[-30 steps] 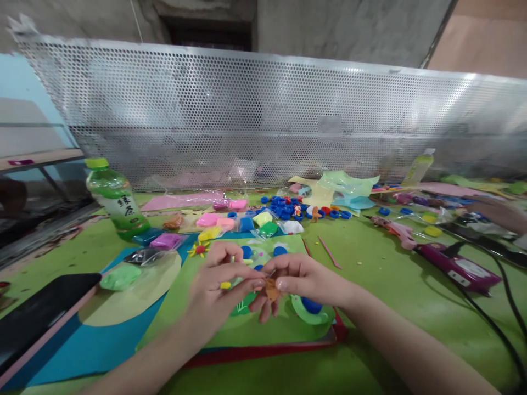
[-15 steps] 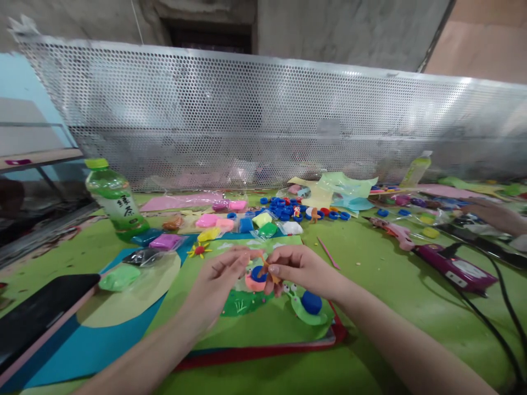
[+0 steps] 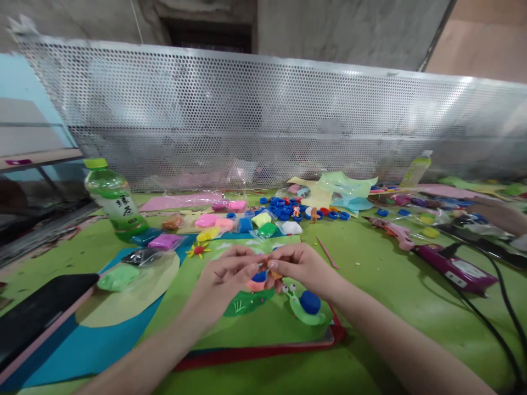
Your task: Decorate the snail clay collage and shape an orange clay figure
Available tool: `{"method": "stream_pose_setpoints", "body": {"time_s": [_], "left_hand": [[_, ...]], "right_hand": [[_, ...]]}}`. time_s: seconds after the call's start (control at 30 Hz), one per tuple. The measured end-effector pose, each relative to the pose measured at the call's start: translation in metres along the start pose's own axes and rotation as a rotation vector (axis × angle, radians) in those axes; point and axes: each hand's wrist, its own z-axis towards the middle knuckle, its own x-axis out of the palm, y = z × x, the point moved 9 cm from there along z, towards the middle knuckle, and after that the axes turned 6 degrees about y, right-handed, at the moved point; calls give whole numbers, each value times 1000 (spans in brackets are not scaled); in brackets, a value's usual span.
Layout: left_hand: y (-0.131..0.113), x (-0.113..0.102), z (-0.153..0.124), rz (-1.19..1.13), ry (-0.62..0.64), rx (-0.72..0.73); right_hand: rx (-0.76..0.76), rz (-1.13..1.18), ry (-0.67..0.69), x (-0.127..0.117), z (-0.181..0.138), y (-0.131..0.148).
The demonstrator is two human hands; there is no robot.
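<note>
My left hand [image 3: 224,277] and my right hand [image 3: 298,266] meet over a green craft sheet [image 3: 263,323], fingertips pinched together. Between them is a small orange-brown bit of clay [image 3: 275,274], mostly hidden by the fingers. Just under the fingertips sits a pink clay snail with a blue cap shell [image 3: 257,281]. To its right stands a green clay snail with a blue cap shell [image 3: 307,307]. A dark green clay grass patch [image 3: 245,303] lies below the pink snail.
A green tea bottle [image 3: 115,200] stands at the left, a black phone [image 3: 39,318] near the front left. Bagged clay blocks [image 3: 209,222] and blue bottle caps [image 3: 288,208] lie behind the sheet. A pink glue gun [image 3: 448,263] with cable lies right. Another person's hand [image 3: 500,214] is at far right.
Both hands moved away from me and slightly up over the sheet, uncovering the snails. The pinched fingertips came together above the pink snail.
</note>
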Motion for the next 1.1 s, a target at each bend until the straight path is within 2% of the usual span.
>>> {"method": "stream_pose_setpoints", "body": {"time_s": [0.1, 0.17, 0.4, 0.6, 0.77, 0.97, 1.1], "left_hand": [[15, -7, 1, -214, -82, -92], [17, -9, 1, -243, -109, -105], [4, -12, 1, -164, -139, -6], [2, -15, 1, -59, -165, -45], [4, -17, 1, 2, -161, -67], [0, -17, 3, -68, -135, 22], [0, -21, 2, -8, -176, 17]], "right_hand": [[-3, -21, -32, -3, 0, 1], [2, -25, -44, -3, 0, 1], [-9, 11, -57, -9, 0, -2], [-2, 23, -122, -23, -1, -3], [18, 42, -164, -26, 0, -2], [60, -143, -65, -21, 1, -2], [61, -149, 41, -11, 0, -3]]}}
